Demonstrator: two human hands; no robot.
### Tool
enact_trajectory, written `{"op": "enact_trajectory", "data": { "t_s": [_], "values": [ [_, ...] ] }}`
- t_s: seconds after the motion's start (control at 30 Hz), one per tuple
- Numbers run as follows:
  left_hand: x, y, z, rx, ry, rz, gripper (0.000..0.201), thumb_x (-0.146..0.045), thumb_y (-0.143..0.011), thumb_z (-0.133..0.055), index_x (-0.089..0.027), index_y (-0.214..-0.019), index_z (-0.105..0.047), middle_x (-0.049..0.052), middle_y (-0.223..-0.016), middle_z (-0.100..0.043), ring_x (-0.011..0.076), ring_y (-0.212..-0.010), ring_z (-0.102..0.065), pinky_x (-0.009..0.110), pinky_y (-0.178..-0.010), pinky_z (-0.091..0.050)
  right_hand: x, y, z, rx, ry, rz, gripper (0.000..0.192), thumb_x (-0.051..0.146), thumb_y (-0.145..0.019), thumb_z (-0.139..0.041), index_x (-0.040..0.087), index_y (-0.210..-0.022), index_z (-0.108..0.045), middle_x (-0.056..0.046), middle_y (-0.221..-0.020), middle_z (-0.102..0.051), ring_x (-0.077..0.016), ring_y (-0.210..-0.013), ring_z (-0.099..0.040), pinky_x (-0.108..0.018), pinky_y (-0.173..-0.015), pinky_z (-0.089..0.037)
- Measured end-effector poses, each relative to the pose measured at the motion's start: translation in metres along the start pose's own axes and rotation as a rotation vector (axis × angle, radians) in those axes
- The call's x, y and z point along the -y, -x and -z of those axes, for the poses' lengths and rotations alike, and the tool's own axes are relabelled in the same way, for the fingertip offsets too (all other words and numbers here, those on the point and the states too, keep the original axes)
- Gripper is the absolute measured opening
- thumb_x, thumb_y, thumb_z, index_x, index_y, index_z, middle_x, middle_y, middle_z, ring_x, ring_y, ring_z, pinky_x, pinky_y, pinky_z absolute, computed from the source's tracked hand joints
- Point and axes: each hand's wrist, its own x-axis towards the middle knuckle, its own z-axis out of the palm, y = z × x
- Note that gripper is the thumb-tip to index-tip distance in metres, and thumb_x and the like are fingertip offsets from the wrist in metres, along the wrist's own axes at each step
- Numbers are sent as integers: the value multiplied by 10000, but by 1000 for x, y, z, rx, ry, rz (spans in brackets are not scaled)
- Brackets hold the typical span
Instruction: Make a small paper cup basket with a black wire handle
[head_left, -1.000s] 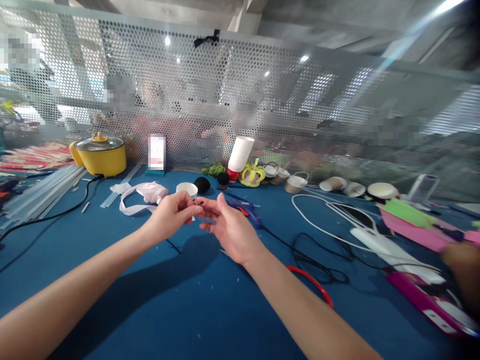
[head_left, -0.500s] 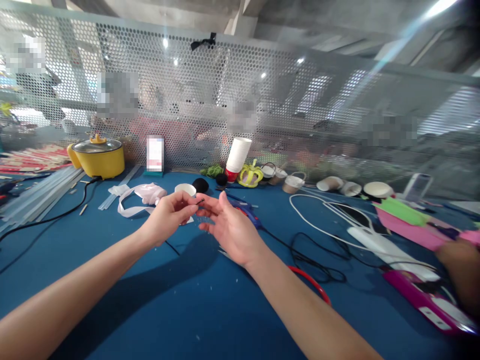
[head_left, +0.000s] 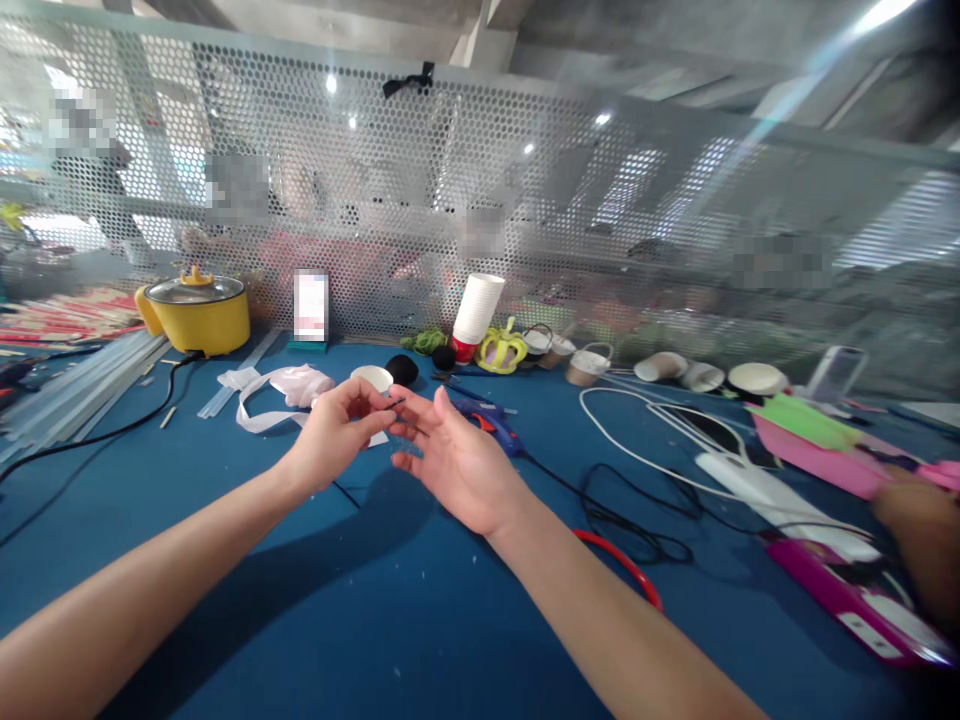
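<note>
My left hand (head_left: 335, 432) pinches a thin black strip (head_left: 394, 404) between thumb and fingers, its short end poking out to the right. My right hand (head_left: 469, 455) faces it palm up, thumb raised and fingers apart and partly curled. The right fingertips come close to the strip's end; whether they touch it I cannot tell. Below the left wrist, another thin black piece (head_left: 346, 494) rests on the blue table (head_left: 420, 630). Just beyond the hands are a white paper cup (head_left: 373, 378) and a black ball (head_left: 402, 370). A blue glue gun (head_left: 495, 425) lies behind my right hand.
A yellow electric pot (head_left: 199, 315) and clear glue sticks (head_left: 90, 390) occupy the left. White ribbon (head_left: 262, 420), stacked paper cups (head_left: 478, 308) and a phone (head_left: 310, 307) stand farther back. Cables, a power strip (head_left: 780, 505), a pink tray (head_left: 817, 455) and another person's blurred hand (head_left: 919, 525) are right.
My right hand has shifted slightly left, its thumb a little lower. The black strip stays pinched in my left hand, which has barely moved.
</note>
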Motion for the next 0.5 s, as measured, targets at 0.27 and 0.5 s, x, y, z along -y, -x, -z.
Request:
{"op": "enact_trajectory", "data": {
  "t_s": [0.27, 0.5],
  "values": [
    [0, 0, -1, -57, -29, 13, 213, -270, -654, -627, -166, -653, -442, -42, -545, -498, 59, -462, -435, 176, -401, -339, 0, 8, -7, -15, -56, -20, 362, 457, -841, -426, 208, -1020, -618, -59, -1099, -528, -138, -880, -492, -242, -629, -445],
    [5, -5, 3, -146, -79, -38, 184, -238, -653, -615, -165, -647, -446, -47, -568, -494, 55, -480, -446, 171, -425, -318, 7, 15, -8, -71, -1, -1, 348, 439, -830, -455, 187, -980, -641, -76, -1132, -528, -144, -875, -510, -254, -627, -464]
  ]
}}
